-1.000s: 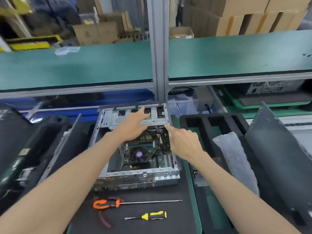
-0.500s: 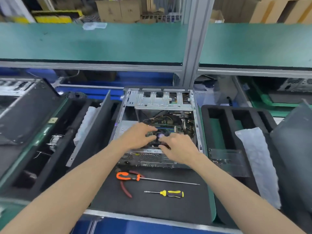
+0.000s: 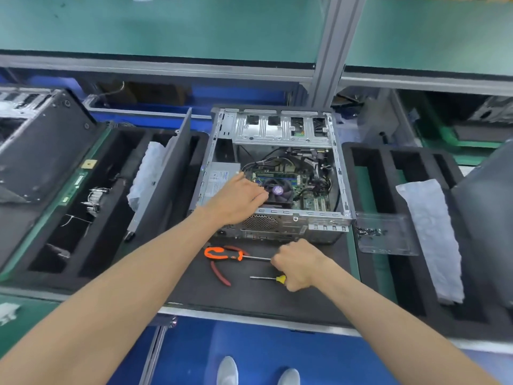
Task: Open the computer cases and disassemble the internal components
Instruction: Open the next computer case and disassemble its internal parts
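An open computer case lies on a black mat, its motherboard, cables and CPU fan exposed. My left hand reaches inside the case and rests by the fan's left side, fingers relaxed. In front of the case my right hand curls around the handle of the small yellow-handled screwdriver, whose shaft points left on the mat. The orange-handled screwdriver lies beside it, over red-handled pliers.
A clear plastic tray with screws sits right of the case. Black foam trays flank the case on both sides, each with a wrapped bag and a grey side panel. An aluminium post and shelf stand behind.
My right hand left the case's fan and came down to the mat, closing on the yellow screwdriver. My left hand stayed at the fan. The camera tilted further down.
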The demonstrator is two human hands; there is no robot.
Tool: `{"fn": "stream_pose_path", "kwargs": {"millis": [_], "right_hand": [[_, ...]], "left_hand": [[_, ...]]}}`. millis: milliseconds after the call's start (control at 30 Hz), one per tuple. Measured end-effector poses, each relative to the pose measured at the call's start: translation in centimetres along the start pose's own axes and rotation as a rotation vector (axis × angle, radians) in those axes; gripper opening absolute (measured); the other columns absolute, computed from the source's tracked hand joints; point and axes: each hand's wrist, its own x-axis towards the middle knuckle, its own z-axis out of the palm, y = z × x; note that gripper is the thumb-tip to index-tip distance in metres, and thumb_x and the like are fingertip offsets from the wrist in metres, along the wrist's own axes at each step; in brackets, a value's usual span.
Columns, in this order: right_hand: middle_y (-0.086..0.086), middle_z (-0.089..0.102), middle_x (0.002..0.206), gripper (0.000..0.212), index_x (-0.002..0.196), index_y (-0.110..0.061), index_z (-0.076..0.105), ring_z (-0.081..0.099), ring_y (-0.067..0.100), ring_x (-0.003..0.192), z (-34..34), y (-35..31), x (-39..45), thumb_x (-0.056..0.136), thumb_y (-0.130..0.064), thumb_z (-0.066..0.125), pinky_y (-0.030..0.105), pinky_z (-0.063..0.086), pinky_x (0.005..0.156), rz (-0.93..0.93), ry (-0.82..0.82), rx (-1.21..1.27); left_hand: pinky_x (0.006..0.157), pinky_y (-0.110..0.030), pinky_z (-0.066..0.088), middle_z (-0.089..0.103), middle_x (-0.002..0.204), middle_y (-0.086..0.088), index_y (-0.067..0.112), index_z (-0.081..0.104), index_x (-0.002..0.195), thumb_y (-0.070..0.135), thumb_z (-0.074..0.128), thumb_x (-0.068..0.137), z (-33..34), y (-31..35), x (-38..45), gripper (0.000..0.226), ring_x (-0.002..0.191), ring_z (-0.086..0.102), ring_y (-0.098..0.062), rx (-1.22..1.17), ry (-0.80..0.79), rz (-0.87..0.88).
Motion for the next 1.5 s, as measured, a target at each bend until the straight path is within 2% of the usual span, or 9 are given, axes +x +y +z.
{"fn": "stream_pose_path", "kwargs": {"millis": [200,300,433,533,633,767,900,1133,1500], "right_hand": [[0.012,0.064,0.098,0.016,0.094,-0.015,0.064,0.064,0.037,0.089,2.0,0.4,-0.5,0.08,-0.021,0.063,0.035,0.033,0.062,0.109,-0.019,0.073],[0.012,0.067,0.09,0.013,0.084,-0.021,0.055,0.063,0.037,0.081,1.0,0.8,-1.2,0.078,-0.03,0.063,0.034,0.036,0.062,0.135,0.105,0.155],[-0.003,0.062,0.073,0.018,0.082,-0.028,0.048,0.049,0.026,0.067,-2.9,2.5,-3.1,0.08,-0.035,0.064,0.032,0.039,0.061,0.173,0.335,0.334],[-0.011,0.05,0.057,0.021,0.076,-0.026,0.048,0.047,0.02,0.06,-5.8,3.5,-4.7,0.078,-0.028,0.069,0.029,0.038,0.059,0.222,0.498,0.463],[-0.013,0.048,0.054,0.022,0.075,-0.025,0.051,0.048,0.017,0.059,-7.8,4.9,-5.6,0.081,-0.023,0.071,0.029,0.037,0.059,0.345,0.624,0.583],[-0.005,0.062,0.073,0.009,0.088,-0.02,0.062,0.057,0.024,0.074,-8.8,7.2,-5.4,0.091,-0.029,0.062,0.033,0.046,0.065,0.593,0.659,0.535],[0.004,0.069,0.09,0.014,0.095,-0.015,0.072,0.06,0.028,0.087,-9.1,9.2,-5.0,0.093,-0.024,0.061,0.035,0.047,0.068,0.721,0.687,0.528],[0.011,0.073,0.095,0.016,0.095,-0.007,0.077,0.061,0.031,0.098,-10.3,12.3,-2.9,0.087,-0.007,0.063,0.036,0.052,0.083,0.638,0.603,0.528],[0.011,0.06,0.109,0.016,0.103,-0.01,0.065,0.056,0.029,0.1,-11.1,16.0,0.5,0.089,-0.005,0.058,0.033,0.041,0.076,0.364,0.502,0.439]], "left_hand": [[0.121,-0.041,0.017,0.054,0.067,0.009,0.021,0.049,0.069,0.036,0.028,0.107,0.2,-0.1,-0.2,0.046,0.074,0.05,-0.007,-0.007,0.005,0.013],[0.121,-0.041,0.017,0.051,0.06,0.009,0.025,0.043,0.063,0.036,0.029,0.106,0.5,-0.2,-0.1,0.047,0.068,0.046,0.004,-0.027,0.016,0.038],[0.122,-0.041,0.019,0.056,0.055,0.005,0.02,0.051,0.063,0.031,0.035,0.106,0.2,-0.9,0.6,0.047,0.064,0.053,-0.004,-0.066,-0.018,0.039],[0.106,-0.035,0.038,0.072,0.078,-0.001,0.019,0.076,0.099,0.027,0.045,0.104,-0.2,-1.5,1.2,0.032,0.088,0.061,-0.017,-0.151,-0.027,0.0],[0.075,-0.02,0.046,0.073,0.087,0.006,0.022,0.073,0.121,0.026,0.055,0.099,-0.7,-1.4,1.6,0.028,0.081,0.064,-0.005,-0.28,0.045,-0.059],[0.104,-0.033,0.047,0.07,0.125,0.002,0.019,0.064,0.132,0.024,0.061,0.096,-0.8,-0.9,2.3,0.036,0.118,0.062,-0.015,-0.302,0.047,-0.115],[0.102,-0.04,0.047,0.069,0.126,-0.004,0.023,0.059,0.136,0.028,0.06,0.094,-0.8,-0.2,3.0,0.042,0.119,0.06,-0.027,-0.087,-0.018,-0.11],[0.107,-0.039,0.043,0.057,0.142,-0.009,0.015,0.047,0.146,0.029,0.06,0.097,-0.1,1.7,6.5,0.053,0.131,0.051,-0.029,-0.161,-0.113,-0.092],[0.108,-0.054,0.027,0.041,0.145,-0.004,0.039,0.033,0.147,0.061,0.078,0.071,3.1,2.0,11.0,0.091,0.135,0.034,-0.035,-0.098,-0.434,-0.206]]}}
